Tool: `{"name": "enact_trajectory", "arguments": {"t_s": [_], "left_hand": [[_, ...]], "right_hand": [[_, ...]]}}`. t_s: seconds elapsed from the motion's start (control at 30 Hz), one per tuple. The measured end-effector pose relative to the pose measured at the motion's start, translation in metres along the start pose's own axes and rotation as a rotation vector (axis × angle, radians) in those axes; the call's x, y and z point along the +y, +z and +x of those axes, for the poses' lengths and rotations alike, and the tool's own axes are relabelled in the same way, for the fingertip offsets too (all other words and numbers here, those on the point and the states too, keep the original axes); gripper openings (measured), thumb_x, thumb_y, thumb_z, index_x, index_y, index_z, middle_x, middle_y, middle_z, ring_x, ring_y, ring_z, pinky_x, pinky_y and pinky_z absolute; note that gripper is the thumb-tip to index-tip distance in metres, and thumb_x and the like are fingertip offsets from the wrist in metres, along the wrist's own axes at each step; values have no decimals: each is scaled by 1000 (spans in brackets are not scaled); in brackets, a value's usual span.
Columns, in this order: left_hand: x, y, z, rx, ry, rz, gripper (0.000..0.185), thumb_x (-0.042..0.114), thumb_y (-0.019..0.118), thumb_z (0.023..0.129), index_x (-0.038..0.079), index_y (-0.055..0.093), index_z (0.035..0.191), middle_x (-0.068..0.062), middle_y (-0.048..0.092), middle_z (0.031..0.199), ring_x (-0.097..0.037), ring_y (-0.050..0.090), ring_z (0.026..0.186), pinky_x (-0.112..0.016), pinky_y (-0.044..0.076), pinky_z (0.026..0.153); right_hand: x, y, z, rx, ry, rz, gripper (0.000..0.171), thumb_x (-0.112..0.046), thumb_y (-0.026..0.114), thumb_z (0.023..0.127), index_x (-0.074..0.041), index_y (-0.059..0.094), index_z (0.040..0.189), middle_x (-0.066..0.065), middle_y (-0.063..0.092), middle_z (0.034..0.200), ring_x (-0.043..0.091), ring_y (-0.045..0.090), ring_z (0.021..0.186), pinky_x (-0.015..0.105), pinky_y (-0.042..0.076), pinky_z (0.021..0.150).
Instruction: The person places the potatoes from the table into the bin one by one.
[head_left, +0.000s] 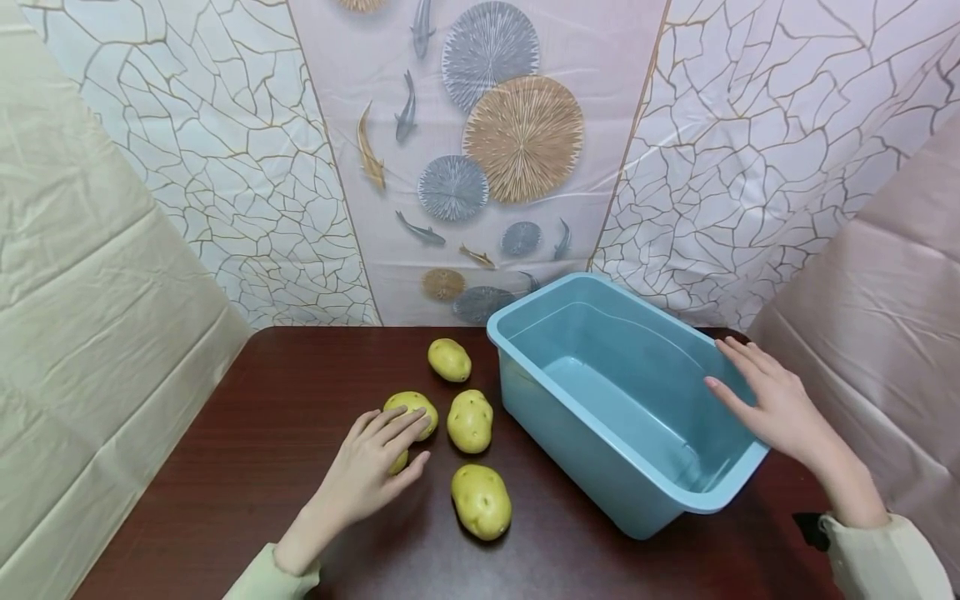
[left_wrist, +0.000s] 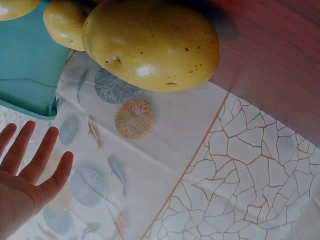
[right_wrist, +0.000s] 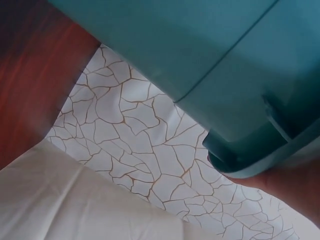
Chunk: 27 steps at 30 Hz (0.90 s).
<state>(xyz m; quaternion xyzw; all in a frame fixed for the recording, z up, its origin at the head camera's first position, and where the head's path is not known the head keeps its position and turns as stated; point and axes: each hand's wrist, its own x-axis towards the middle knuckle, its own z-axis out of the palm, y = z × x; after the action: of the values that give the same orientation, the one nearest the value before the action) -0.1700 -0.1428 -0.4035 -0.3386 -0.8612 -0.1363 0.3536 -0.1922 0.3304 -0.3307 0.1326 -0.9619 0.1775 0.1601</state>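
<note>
While both hands are down on the dark wood table [head_left: 247, 433], status reads like this:

left hand: left hand [head_left: 371, 471] lies over the nearest-left potato [head_left: 411, 410], fingers straight and loosely spread across its top, not curled round it. Looks like a flat cover or steadying touch, not a grip yet.

potato under the fingers: sits on the table directly beneath the fingertips, only its far half showing past them. Left wrist view shows a big potato [left_wrist: 150, 45] close to the lens and the palm [left_wrist: 22, 185] open, fingers extended.

other potatoes: one just right of the fingertips [head_left: 470, 421], one beyond them toward the wall [head_left: 449, 359], one nearer the person, right of the thumb side [head_left: 481, 501]. All loose on the table, clustered between the left hand and the tub, so within short reach.

right hand: right hand [head_left: 768, 404] rests on the tub's right rim, fingers straight and reaching over the edge inward. Judging by the pose, it braces the tub so it doesn't slide.

blue tub: blue plastic tub [head_left: 525, 321] stands upright, nothing visible inside, angled on the table. Right wrist view shows only its underside lip [right_wrist: 260, 150] against the hand; finger pose can't be told from there.

backdrop: printed cloth with fish and discs [head_left: 487, 150] hangs behind the table.
</note>
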Motion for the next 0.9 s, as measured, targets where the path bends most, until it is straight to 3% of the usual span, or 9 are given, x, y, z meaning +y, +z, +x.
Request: {"name": "enact_trajectory", "arguments": {"t_s": [0.27,0.4,0.57,0.9], "left_hand": [[-4,3,4,-37,-6,21,37,34,53,84,11,63,110,-3,63,113,-25,56,105,-43,38,87],[-6,5,7,-58,0,33,38,36,51,85,12,63,112,-4,63,113,-25,55,106,-43,38,87],[-10,8,14,-90,2,37,41,40,43,89,13,60,115,-4,61,116,-22,53,108,-43,39,86],[-20,9,28,-166,-47,51,46,34,61,78,14,57,120,-4,58,121,-25,53,110,-43,40,87]], "right_hand": [[-1,1,6,-106,14,-24,66,-36,48,89,-1,25,140,30,21,141,43,3,135,69,8,94],[-2,1,8,-151,32,-35,68,-40,46,90,-1,22,140,29,17,143,42,-2,135,67,3,97],[-3,1,10,-169,38,-53,69,-42,45,90,-2,21,141,28,14,144,43,-3,135,67,3,96],[-3,2,9,-168,25,-58,67,-41,44,90,-4,22,141,27,14,145,43,-1,135,67,4,96]]}}
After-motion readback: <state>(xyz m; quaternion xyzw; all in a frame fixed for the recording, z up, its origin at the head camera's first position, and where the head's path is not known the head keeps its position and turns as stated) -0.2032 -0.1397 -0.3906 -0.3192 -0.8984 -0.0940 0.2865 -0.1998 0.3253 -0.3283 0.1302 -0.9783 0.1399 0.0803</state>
